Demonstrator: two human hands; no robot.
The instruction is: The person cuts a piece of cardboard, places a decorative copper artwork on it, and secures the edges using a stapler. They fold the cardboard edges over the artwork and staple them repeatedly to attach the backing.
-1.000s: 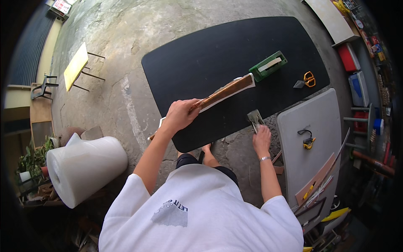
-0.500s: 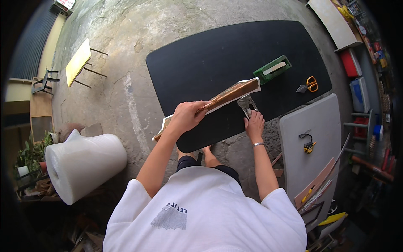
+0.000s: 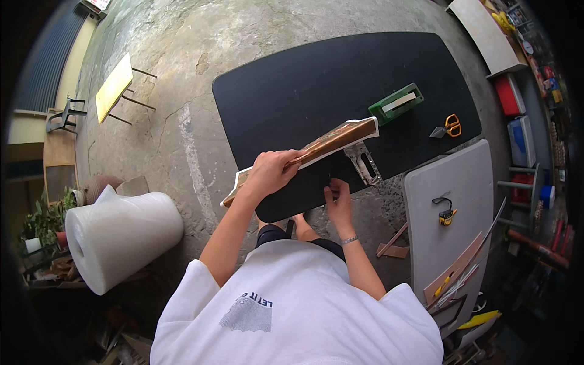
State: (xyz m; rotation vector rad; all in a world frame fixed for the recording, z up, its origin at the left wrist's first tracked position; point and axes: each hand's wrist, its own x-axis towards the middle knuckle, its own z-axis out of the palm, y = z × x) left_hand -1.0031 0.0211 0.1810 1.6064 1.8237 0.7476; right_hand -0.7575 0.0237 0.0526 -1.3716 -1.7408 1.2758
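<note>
Head view: long, glossy brown, white-edged panel [image 3: 338, 139] in the left fingers [image 3: 291, 154]; right fingers [image 3: 341, 186] narrow, contents unclear.

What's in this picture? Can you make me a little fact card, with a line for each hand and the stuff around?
Left hand: holding a long brown, white-edged piece
Right hand: at the near edge of the black table; can't tell if it holds something small
On that table: silver metal tool, green holder with a pale strip, orange-handled scissors
Grey tabletop: yellow-and-black tape measure
Far left: bubble wrap roll
</note>
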